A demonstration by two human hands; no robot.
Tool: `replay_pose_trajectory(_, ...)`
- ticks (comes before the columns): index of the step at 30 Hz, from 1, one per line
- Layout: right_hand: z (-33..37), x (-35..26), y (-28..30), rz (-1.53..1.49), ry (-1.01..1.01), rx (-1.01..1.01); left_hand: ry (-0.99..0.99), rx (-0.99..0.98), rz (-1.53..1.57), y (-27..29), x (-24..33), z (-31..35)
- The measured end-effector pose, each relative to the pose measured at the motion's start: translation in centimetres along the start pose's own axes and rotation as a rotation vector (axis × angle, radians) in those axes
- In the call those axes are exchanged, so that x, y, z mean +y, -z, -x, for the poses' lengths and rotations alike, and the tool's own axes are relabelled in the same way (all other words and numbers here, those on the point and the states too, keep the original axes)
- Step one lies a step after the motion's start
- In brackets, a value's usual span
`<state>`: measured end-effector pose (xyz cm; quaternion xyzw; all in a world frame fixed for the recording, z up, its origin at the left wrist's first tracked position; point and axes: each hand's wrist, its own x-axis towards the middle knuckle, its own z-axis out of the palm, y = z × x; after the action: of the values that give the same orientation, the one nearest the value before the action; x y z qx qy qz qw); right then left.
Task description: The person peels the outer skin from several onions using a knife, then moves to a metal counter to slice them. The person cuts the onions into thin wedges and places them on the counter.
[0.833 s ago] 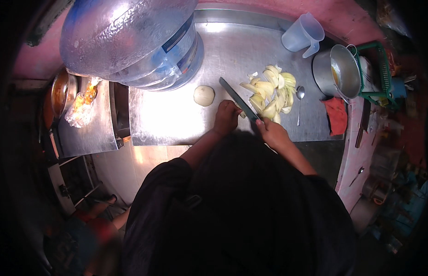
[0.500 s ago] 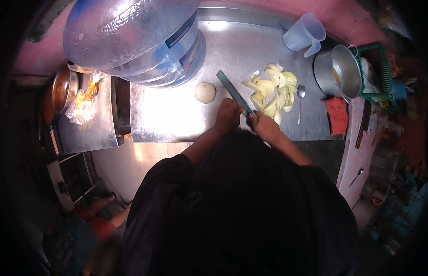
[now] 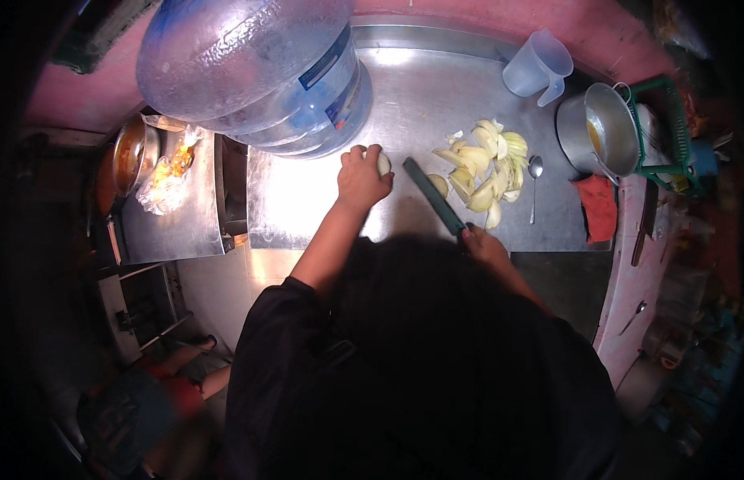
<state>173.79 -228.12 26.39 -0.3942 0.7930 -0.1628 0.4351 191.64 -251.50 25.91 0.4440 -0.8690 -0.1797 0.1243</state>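
My left hand (image 3: pixel 362 178) has its fingers curled over a pale, round piece of onion (image 3: pixel 384 165), which is mostly covered by them. In my right hand (image 3: pixel 485 245) is the handle of a knife (image 3: pixel 432 196); its dark green blade points away and to the left. A single onion piece (image 3: pixel 440 186) lies close along the right side of the blade. Beyond it, a heap of pale yellow onion wedges (image 3: pixel 493 160) is spread over the steel table (image 3: pixel 436 80). A metal spoon (image 3: pixel 535 172) rests just right of the heap.
A large clear water bottle (image 3: pixel 252 76) stands at the table's back left. A plastic jug (image 3: pixel 538 66), a metal pot (image 3: pixel 600 128), a green basket (image 3: pixel 668 136) and a red cloth (image 3: pixel 596 206) line the right. At left are a bowl (image 3: pixel 136 156) and plastic bag (image 3: pixel 173 176). Someone sits lower left.
My left hand has left the knife and moved left and forward onto the round onion piece. The right hand has drawn slightly right with the knife. The whole view has shifted a little.
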Motion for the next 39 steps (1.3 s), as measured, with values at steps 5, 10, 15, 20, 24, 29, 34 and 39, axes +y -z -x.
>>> replay_pose_trajectory(5, -1.4, -1.0, 1.1, 0.014, -0.047, 0.122, -0.095, 0.069, 0.313, -2.5, 2.0, 0.2)
replay_pose_trajectory(10, -2.2, -0.2, 1.0, -0.009, -0.021, 0.142, -0.304, 0.204, 0.587, -4.6, 2.6, 3.6)
replay_pose_trajectory(15, -1.6, -1.4, 1.6, 0.065, -0.060, 0.130, -0.323, 0.141, 0.479, -5.1, 0.2, 7.0)
replay_pose_trajectory(20, -0.2, -3.6, 2.2, 0.182, 0.007, 0.143, -0.248, 0.139, 0.550, -5.1, 4.0, 5.7)
replay_pose_trajectory(24, 1.2, -5.8, 2.7, 0.353, -0.070, 0.060, -0.217, 0.181, 0.471, -6.5, 4.7, 4.9)
replay_pose_trajectory(29, -1.8, -5.9, 0.5, 0.369, -0.042, 0.091, -0.222, 0.230, 0.464, -7.4, 5.1, 4.6)
replay_pose_trajectory(34, -3.5, -7.0, 1.7, 0.287, 0.038, 0.080, -0.235, 0.271, 0.518, -8.4, 4.6, 5.0)
replay_pose_trajectory(39, 0.5, -6.2, 3.1, 0.443, -0.072, 0.045, -0.251, 0.330, 0.553, -8.9, 4.5, 4.8)
